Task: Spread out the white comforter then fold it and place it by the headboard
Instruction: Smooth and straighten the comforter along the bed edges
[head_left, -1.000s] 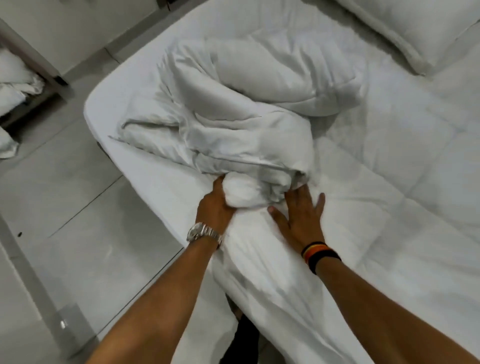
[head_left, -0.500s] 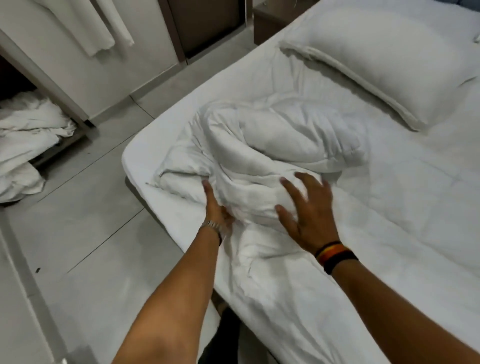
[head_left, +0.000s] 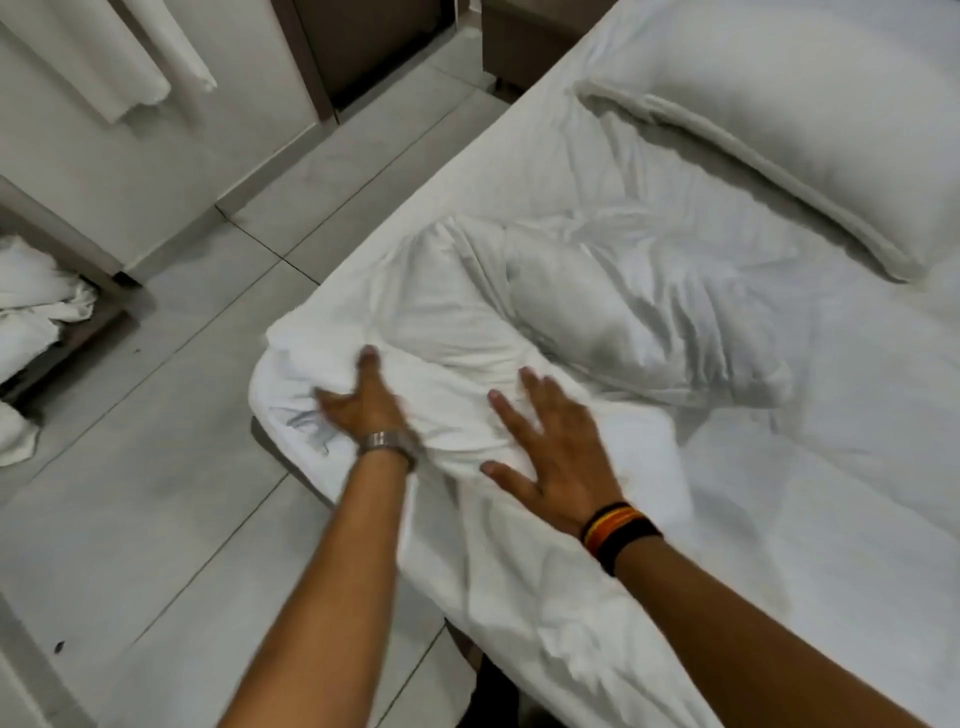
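Note:
The white comforter (head_left: 597, 306) lies crumpled in a heap on the bed's near left part, its lower edge hanging over the mattress side. My left hand (head_left: 366, 405), with a metal watch at the wrist, presses on the heap's left edge with fingers spread; some fabric is bunched under them. My right hand (head_left: 550, 447), with striped wristbands, lies flat and open on the comforter a little to the right. The headboard is out of view.
A white pillow (head_left: 789, 119) lies at the bed's far right. The bed (head_left: 857, 415) fills the right half. Grey tiled floor (head_left: 156, 467) is on the left, with crumpled white linen (head_left: 31, 322) on a low shelf. A dark nightstand (head_left: 524, 41) stands beyond.
Both hands have moved from the bunched near end up onto the heap and opened flat. The left hand has slid out toward the left edge. The view has tilted up, showing more pillow.

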